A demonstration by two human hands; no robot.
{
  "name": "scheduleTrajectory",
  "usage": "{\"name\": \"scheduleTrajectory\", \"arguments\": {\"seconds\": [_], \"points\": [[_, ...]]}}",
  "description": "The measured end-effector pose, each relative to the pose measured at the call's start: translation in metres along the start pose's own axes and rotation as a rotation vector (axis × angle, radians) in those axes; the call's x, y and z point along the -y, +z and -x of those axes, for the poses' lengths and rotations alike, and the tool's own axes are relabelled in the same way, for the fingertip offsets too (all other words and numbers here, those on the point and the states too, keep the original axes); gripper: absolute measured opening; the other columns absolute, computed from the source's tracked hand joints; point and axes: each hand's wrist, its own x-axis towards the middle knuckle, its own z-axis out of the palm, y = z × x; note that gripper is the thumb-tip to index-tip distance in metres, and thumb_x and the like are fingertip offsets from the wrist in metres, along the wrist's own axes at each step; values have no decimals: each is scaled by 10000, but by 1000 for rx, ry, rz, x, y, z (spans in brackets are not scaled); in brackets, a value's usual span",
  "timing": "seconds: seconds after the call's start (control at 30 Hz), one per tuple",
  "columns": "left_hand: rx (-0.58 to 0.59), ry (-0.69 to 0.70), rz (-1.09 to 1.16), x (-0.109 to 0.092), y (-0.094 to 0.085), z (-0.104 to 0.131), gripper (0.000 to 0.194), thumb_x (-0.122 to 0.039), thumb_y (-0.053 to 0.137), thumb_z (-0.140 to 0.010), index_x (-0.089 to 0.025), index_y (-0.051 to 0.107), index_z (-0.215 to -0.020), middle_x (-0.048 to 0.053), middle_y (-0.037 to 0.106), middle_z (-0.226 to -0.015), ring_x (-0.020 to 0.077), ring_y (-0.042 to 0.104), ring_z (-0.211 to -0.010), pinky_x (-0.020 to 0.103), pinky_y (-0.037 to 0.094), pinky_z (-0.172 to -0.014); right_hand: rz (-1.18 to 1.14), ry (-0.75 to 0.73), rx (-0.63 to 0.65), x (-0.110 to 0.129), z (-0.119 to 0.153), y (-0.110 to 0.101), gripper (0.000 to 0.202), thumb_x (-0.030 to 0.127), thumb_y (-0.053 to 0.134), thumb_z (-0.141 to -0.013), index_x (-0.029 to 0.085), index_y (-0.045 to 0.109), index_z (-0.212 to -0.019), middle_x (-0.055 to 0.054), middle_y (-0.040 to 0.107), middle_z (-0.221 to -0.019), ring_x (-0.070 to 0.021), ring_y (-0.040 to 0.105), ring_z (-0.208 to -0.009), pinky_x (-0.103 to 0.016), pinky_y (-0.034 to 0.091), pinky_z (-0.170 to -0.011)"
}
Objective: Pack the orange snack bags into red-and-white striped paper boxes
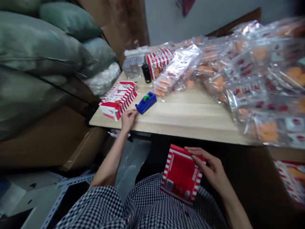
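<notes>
My right hand [209, 167] grips a red box with white-striped edges [182, 175] by its upper right corner, above my lap. A barcode and printing show on the face turned to me. At the table's front left, my left hand [129, 119] has its fingers pinched together at the front end of a blue tape dispenser [146, 103] with a green core. What lies between those fingertips is too small to make out. Beside that hand, a stack of red-and-white striped boxes [119, 97] lies on the table [190, 116].
Clear bags with orange pieces [264, 130] are heaped over the table's right side. A black cylinder [146, 73], clear packs [134, 65] and a striped carton [158, 62] stand at the back. Large green sacks [40, 44] pile up left. More striped packaging [294, 178] lies lower right.
</notes>
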Motion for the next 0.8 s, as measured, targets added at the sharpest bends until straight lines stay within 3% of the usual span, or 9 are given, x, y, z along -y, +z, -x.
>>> {"name": "scheduleTrajectory", "arguments": {"seconds": [0.1, 0.23, 0.33, 0.4, 0.5, 0.57, 0.67, 0.8], "points": [[43, 53, -37, -20, 7, 36, 171, -302, 703, -817, -136, 743, -824, 36, 722, -874, 174, 617, -914, 297, 481, -914, -27, -5, -72, 5, 3, 5, 127, 314, 709, -909, 256, 736, -1018, -69, 736, -1173, -253, 682, -1121, -421, 523, -999], [249, 91, 54, -57, 26, 117, 219, -347, 690, -868, -164, 789, -936, 16, 712, -741, 149, 635, -720, 275, 518, -776, -74, -17, -159, 6, 4, 12, 72, 272, 675, -934, 244, 737, -959, -63, 748, -1111, -237, 694, -1083, -394, 537, -944], [386, -24, 216, -80, 47, 178, 222, -346, 697, -877, -202, 797, -1013, 23, 740, -795, 139, 656, -697, 272, 541, -748, -47, -22, -207, 6, 5, 17, 89, 260, 656, -945, 232, 739, -956, -70, 753, -1071, -240, 701, -1062, -398, 540, -941], [446, -144, 336, -89, 61, 206, 291, -338, 728, -855, -219, 770, -1117, 26, 746, -807, 143, 672, -700, 271, 558, -726, 3, -45, -246, 8, 6, 20, 108, 249, 634, -956, 229, 737, -983, -79, 746, -1077, -244, 699, -1059, -414, 541, -948], [506, -284, 516, -98, 79, 223, 671, -300, 755, -836, -284, 510, -1460, 2, 736, -802, 139, 679, -704, 275, 576, -729, 90, -125, -342, 16, 7, 23, 133, 220, 597, -972, 241, 724, -1007, -83, 718, -1113, -246, 688, -1061, -429, 551, -936], [527, -294, 603, -102, 87, 225, 826, -276, 747, -845, -313, 329, -1557, -12, 721, -790, 130, 671, -703, 273, 574, -744, 177, -183, -399, 23, 9, 21, 167, 187, 580, -976, 257, 723, -1028, -81, 693, -1123, -235, 683, -1029, -413, 570, -887], [555, -250, 657, -107, 95, 224, 849, -266, 733, -859, -328, 278, -1573, -15, 708, -790, 133, 661, -721, 283, 566, -779, 301, -260, -421, 27, 13, 17, 251, 134, 568, -971, 287, 720, -1098, -80, 672, -1122, -222, 681, -987, -388, 591, -825], [605, -255, 662, -105, 105, 225, 885, -267, 740, -852, -327, 242, -1581, -29, 697, -783, 127, 648, -705, 280, 554, -775, 354, -349, -400, 19, 20, 15, 310, 83, 573, -951, 290, 711, -1137, -81, 688, -1134, -234, 686, -1028, -397, 605, -861]]}}
